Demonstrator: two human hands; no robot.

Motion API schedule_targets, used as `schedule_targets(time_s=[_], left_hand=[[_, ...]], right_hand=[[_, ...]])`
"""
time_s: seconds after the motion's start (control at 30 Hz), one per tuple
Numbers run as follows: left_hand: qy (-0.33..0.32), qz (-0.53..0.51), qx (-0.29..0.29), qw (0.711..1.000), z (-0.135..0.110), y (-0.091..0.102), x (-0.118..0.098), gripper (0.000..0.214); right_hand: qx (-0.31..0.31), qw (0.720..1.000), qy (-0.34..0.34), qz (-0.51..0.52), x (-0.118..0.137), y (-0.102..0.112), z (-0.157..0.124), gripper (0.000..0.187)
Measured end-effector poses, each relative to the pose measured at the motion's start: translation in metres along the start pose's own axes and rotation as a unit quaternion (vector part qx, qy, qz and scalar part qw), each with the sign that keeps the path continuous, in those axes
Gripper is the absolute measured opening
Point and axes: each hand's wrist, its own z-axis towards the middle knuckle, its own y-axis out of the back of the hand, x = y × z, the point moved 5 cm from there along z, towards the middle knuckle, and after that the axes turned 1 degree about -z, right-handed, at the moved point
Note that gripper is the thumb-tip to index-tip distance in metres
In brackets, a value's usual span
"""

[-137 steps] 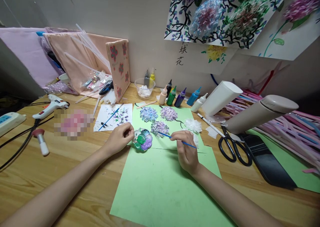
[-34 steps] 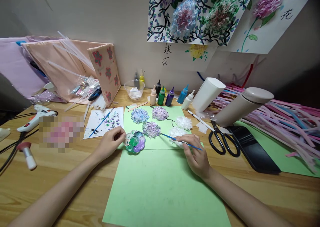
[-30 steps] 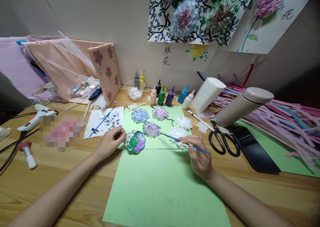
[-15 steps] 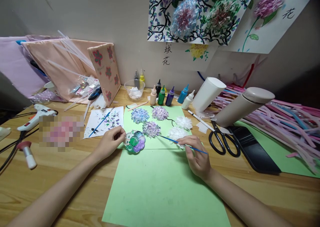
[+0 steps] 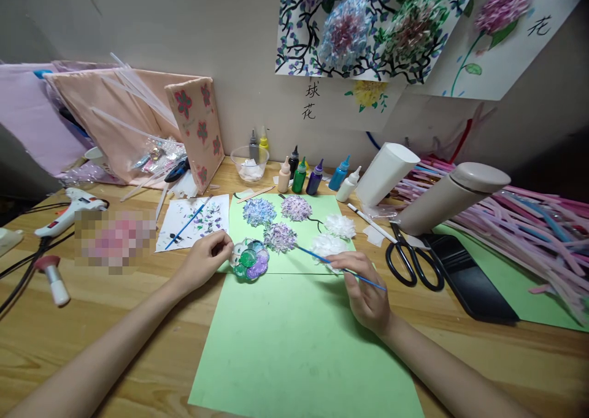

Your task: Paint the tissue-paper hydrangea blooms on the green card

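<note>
A blue paintbrush (image 5: 313,254) sits in the closed fingers of my right hand (image 5: 363,286). Its tip meets the right edge of a mottled purple paper flower (image 5: 280,237). My left hand (image 5: 208,257) is curled, thumb and fingertips at the left rim of a flower-shaped paint palette (image 5: 250,260) smeared with green and purple. Behind are a blue paper flower (image 5: 259,212) and a pinkish-purple one (image 5: 296,208). Two white paper flowers, one farther back (image 5: 339,226) and one nearer (image 5: 328,244), lie by my right hand. Green paper (image 5: 299,344) spreads beneath them.
Several paint bottles (image 5: 315,178) stand at the back beside a clear bowl (image 5: 250,163). On the right lie black-handled scissors (image 5: 414,264), a phone (image 5: 469,277) and a tilted flask (image 5: 453,197). A paint-spotted sheet (image 5: 193,221) and a glue gun (image 5: 69,212) are left.
The brush handle has tipped down slightly with my right hand, its tip still at the mottled purple flower. My left hand stays by the palette. The whole view has shifted a little.
</note>
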Motion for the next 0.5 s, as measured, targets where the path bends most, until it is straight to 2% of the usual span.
schedule_targets(time_s=[0.13, 0.23, 0.5], left_hand=[[-0.003, -0.008, -0.006, 1.0, 0.0, 0.0, 0.0, 0.02], [-0.015, -0.01, -0.01, 1.0, -0.001, 0.001, -0.002, 0.019], [-0.051, -0.022, -0.019, 0.998, -0.005, 0.001, -0.011, 0.018]], right_hand=[[0.093, 0.994, 0.05, 0.023, 0.008, -0.011, -0.001, 0.031], [0.142, 0.988, 0.056, 0.031, 0.009, -0.018, -0.003, 0.033], [0.169, 0.984, 0.053, 0.019, 0.01, -0.024, -0.003, 0.029]])
